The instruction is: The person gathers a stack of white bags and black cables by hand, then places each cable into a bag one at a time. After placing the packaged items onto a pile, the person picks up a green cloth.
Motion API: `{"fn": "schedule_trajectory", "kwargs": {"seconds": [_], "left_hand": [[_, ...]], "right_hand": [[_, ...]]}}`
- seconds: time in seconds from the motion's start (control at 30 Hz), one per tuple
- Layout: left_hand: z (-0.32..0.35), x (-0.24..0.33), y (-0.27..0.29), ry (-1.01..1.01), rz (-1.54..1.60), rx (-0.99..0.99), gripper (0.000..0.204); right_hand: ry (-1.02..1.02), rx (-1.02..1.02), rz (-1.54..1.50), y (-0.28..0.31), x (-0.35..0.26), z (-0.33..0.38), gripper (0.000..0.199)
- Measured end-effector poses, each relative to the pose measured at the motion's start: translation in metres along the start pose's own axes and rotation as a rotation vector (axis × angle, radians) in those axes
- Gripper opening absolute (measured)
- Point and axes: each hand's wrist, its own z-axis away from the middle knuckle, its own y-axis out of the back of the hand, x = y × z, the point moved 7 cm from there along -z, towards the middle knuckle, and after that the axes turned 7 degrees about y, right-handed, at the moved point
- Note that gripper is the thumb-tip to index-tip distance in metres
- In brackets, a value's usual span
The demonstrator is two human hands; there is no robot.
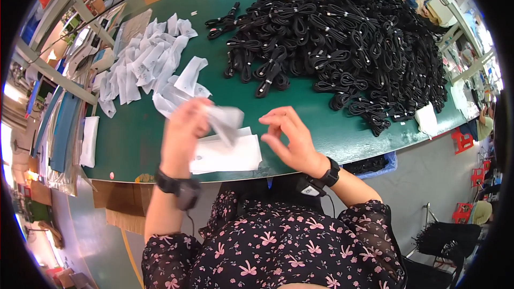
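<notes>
My left hand [187, 123] is closed on a small whitish plastic bag [227, 120]. Motion blurs the bag, and I cannot tell whether anything is inside. To the right of it, my right hand [289, 136] hangs with curved fingers apart, holding nothing. Below both hands lies a stack of flat white bags [230, 155] near the table's front edge. Behind my left hand, a heap of whitish bags [155, 61] covers the left of the table. A large pile of coiled black cables [342, 48], each bundled with a tie, fills the right and far side.
Everything rests on a green table [211, 67] with a curved-looking front edge. A white folded cloth-like piece [426, 120] lies at the right edge. Below stands a blue-lined bin [375, 166] with dark contents. Metal posts [56, 75] rise at the left.
</notes>
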Motion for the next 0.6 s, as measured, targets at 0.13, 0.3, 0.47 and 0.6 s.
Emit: {"fn": "schedule_trajectory", "kwargs": {"seconds": [0.13,0.3,0.47,0.6], "left_hand": [[-0.002,0.060,0.036,-0.249,-0.107,0.460,0.018],[0.029,0.027,-0.013,-0.291,-0.852,0.175,0.026],[0.049,-0.056,-0.061,-0.177,-0.912,-0.116,0.027],[0.048,-0.071,-0.075,-0.359,-1.057,-0.090,0.024]], "right_hand": [[-0.183,0.036,0.723,0.066,0.040,0.011,0.029],[-0.486,-0.042,1.149,0.143,0.105,0.059,0.029],[-0.423,-0.090,1.044,0.116,0.098,0.052,0.026],[-0.391,-0.129,0.926,0.076,0.076,0.056,0.028]]}}
